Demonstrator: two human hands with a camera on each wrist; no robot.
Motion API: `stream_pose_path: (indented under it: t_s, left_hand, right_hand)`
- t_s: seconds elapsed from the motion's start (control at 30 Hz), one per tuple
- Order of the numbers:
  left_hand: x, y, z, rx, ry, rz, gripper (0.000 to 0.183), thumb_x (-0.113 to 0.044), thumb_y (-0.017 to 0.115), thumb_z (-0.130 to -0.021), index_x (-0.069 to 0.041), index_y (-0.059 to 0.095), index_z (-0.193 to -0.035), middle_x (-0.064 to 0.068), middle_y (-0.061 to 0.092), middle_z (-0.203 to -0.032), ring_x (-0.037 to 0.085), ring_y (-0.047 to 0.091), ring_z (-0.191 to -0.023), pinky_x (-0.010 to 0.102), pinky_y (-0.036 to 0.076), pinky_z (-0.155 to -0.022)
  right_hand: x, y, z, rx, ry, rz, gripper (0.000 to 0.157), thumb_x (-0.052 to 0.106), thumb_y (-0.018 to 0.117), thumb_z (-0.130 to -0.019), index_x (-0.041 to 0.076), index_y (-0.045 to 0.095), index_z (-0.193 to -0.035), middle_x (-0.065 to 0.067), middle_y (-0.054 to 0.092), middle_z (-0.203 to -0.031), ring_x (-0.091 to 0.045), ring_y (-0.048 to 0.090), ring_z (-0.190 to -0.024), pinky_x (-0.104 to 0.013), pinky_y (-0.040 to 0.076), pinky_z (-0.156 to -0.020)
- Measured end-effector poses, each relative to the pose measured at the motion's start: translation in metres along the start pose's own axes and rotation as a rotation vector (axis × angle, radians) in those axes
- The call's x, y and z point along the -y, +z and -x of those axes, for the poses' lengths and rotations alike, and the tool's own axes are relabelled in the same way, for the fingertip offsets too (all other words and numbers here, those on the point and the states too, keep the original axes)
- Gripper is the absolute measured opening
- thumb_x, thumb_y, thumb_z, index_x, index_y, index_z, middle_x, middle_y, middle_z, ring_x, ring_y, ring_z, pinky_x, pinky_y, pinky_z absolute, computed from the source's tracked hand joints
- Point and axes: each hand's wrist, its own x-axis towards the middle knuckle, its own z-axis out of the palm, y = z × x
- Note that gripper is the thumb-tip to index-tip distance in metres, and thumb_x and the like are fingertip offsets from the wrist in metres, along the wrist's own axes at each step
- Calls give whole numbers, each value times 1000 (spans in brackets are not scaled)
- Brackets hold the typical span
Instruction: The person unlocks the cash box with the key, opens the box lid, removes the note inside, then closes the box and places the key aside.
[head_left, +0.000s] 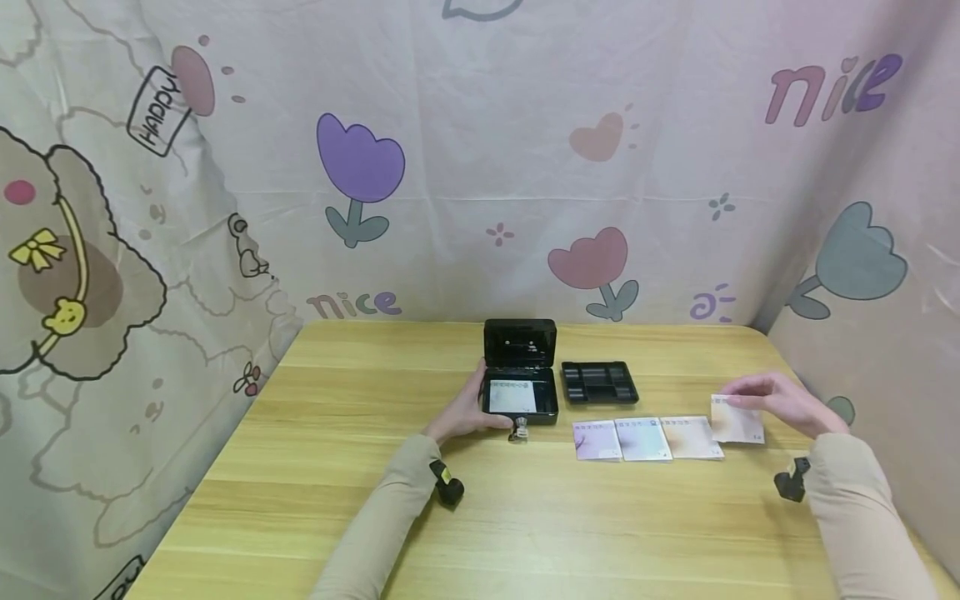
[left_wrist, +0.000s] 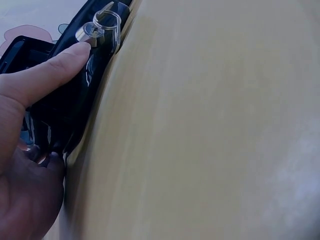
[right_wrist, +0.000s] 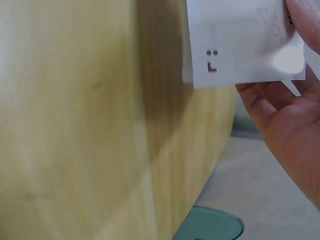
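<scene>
A small black cash box (head_left: pixel 520 421) stands on the table with its lid (head_left: pixel 520 343) raised. My left hand (head_left: pixel 468 410) grips its left side, the thumb (left_wrist: pixel 70 62) lying along the front beside the silver lock (left_wrist: pixel 91 34). Keys on a ring (left_wrist: pixel 107 21) hang from that lock. Inside the box lies a pale banknote (head_left: pixel 513 397). On the right, my right hand (head_left: pixel 776 402) pinches a folded banknote (right_wrist: pixel 240 45) between thumb and fingers, above the table. Left of it, a purplish note (head_left: pixel 597 440), a bluish note (head_left: pixel 642 439) and a tan note (head_left: pixel 692 437) lie in a row.
A black compartment tray (head_left: pixel 599 382) sits on the table just right of the cash box. The wooden table (head_left: pixel 570 525) ends at a printed curtain (head_left: pixel 457 167) behind and at both sides. Small black cameras (head_left: pixel 447 483) are strapped to both wrists.
</scene>
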Motion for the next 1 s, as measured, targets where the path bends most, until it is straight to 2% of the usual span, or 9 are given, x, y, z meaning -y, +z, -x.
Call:
stream_pose_path:
  t_s: [0.3, 0.53, 0.67, 0.8, 1.0]
  left_hand:
    - [0, -1, -1, 5, -6, -5, 132, -21, 91, -73, -4, -5, -161, 19, -2, -170, 35, 4, -158, 53, 10, -129]
    - [0, -1, -1, -3, 11, -27, 131, -24, 91, -73, -1, -4, -161, 22, -1, -169, 39, 7, -157, 55, 12, -128]
    - [0, 0, -1, -4, 8, -31, 131, -24, 91, -73, -1, -4, -161, 22, -1, -169, 39, 7, -157, 55, 13, -128]
    - [0, 0, -1, -9, 18, -20, 131, -22, 91, -73, -2, -4, -161, 23, 0, -169, 39, 8, -157, 56, 13, -128]
    - [0, 0, 0, -9, 14, -8, 131, -22, 91, -72, -4, -3, -162, 21, 0, -170, 38, 8, -157, 56, 12, -128]
  right_hand:
    - [-16, 0, 10, -29, 15, -28, 19, 6, 61, -98, -3, 73, -108, 29, 69, -100, 12, 56, -94, -17, 41, -74]
    - [-23, 6, 12, 1, 50, -58, 20, 6, 60, -97, -6, 70, -111, 27, 68, -99, 5, 56, -88, -22, 43, -69]
    - [-25, 9, 12, 17, 44, -51, 22, 3, 60, -96, -9, 68, -113, 25, 68, -101, 5, 56, -89, -19, 44, -71]
    - [-25, 12, 12, 26, 67, -24, 27, 2, 62, -94, -13, 64, -116, 19, 69, -104, 6, 56, -91, -18, 46, -74]
    - [-24, 16, 10, 33, 152, 2, 35, 6, 67, -91, -14, 63, -119, 2, 72, -108, 5, 56, -91, -19, 47, -76]
